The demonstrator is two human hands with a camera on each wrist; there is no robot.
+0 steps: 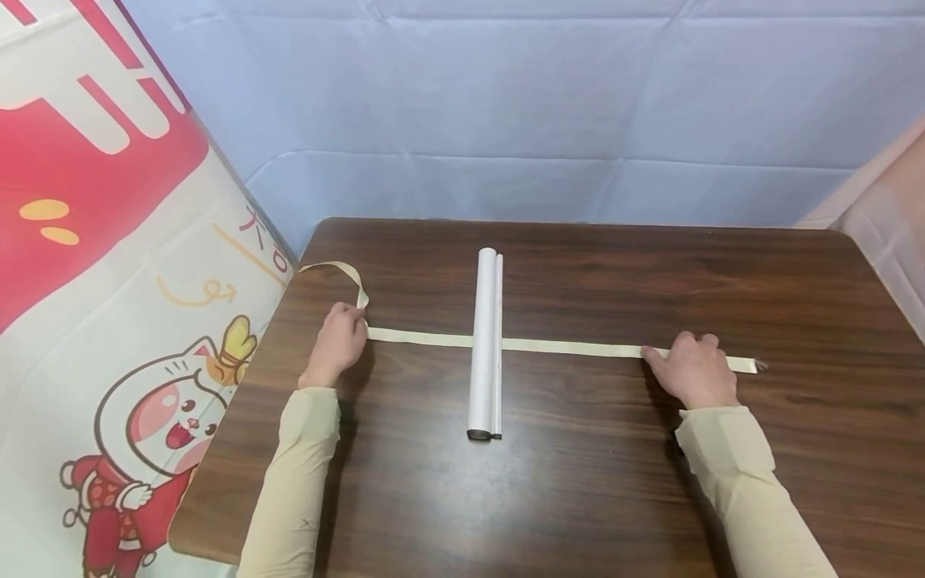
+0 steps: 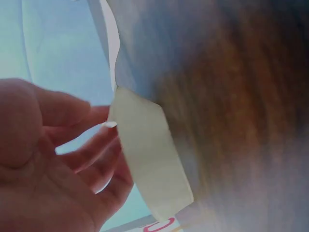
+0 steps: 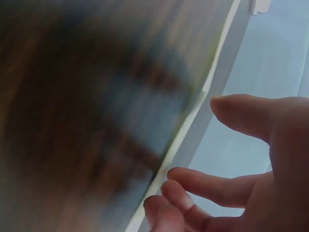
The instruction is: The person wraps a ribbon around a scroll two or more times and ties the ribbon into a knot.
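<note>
A long cream ribbon (image 1: pixel 426 338) stretches across the wooden table from left to right, passing beneath a white cylindrical roll (image 1: pixel 482 345) with a dark end and a thinner white strip along its right side. My left hand (image 1: pixel 338 341) pinches the ribbon between thumb and fingers; in the left wrist view a folded stretch of the ribbon (image 2: pixel 147 154) hangs beside the fingertips. Past that hand, the ribbon's tail curls toward the table's left edge. My right hand (image 1: pixel 695 369) lies over the ribbon near its frayed right end, thumb and fingers spread, fingertips (image 3: pixel 175 173) right at the strip.
The brown wood-grain table (image 1: pixel 578 482) has rounded corners. Behind it hangs a pale blue cloth (image 1: pixel 506 104). A white printed sheet with a cartoon cat (image 1: pixel 155 409) stands along the left side, and pale cloth shows at the far right.
</note>
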